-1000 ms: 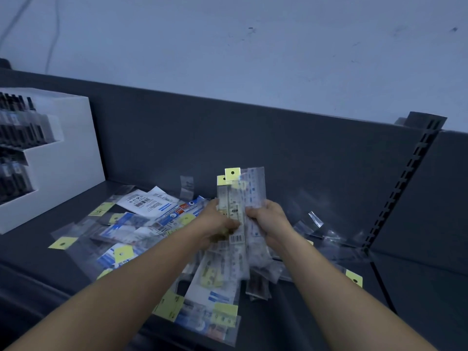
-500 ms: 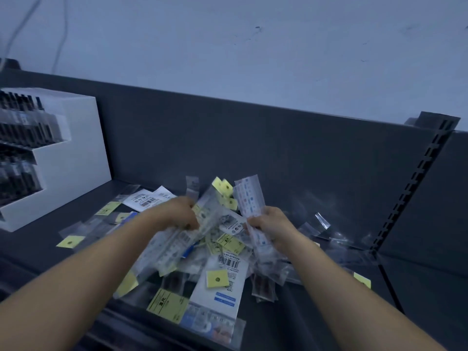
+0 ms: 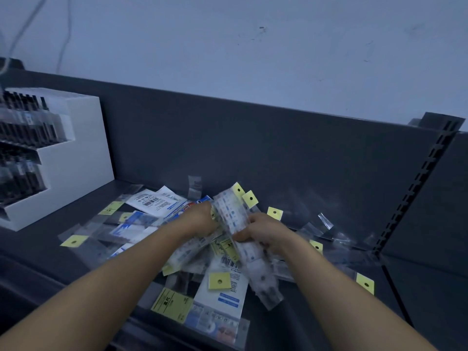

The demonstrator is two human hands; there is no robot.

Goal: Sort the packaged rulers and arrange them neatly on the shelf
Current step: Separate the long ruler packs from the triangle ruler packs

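1. The left hand (image 3: 200,219) and the right hand (image 3: 263,233) meet over the middle of the shelf (image 3: 33,252), both clenched on one fanned bundle of packaged rulers (image 3: 231,214).
2. The left hand's fingers curl into the bundle's left side. The right hand's fingers wrap its right side from the front.
3. The bundle stands tilted between the hands. Its far end rises above them, topped by yellow hang tags (image 3: 250,198), and its near end trails down past the right wrist. It is blurred, so I cannot read the print.
4. Beneath and around the hands lies a loose pile of packaged rulers (image 3: 220,295), spread across the shelf from left to right. The clear sleeves overlap at all angles, many with yellow tags.
5. A white packet with a barcode (image 3: 154,201) lies at the far left of the pile, near the back panel (image 3: 253,148).
6. Far left on the shelf stands a white stepped display box (image 3: 83,148), apart from the pile. Its two tiers hold rows of dark upright items (image 3: 25,122), too dim to identify.
7. A slotted upright (image 3: 417,181) runs down the right end of the back panel, and a pale wall (image 3: 253,46) rises behind.
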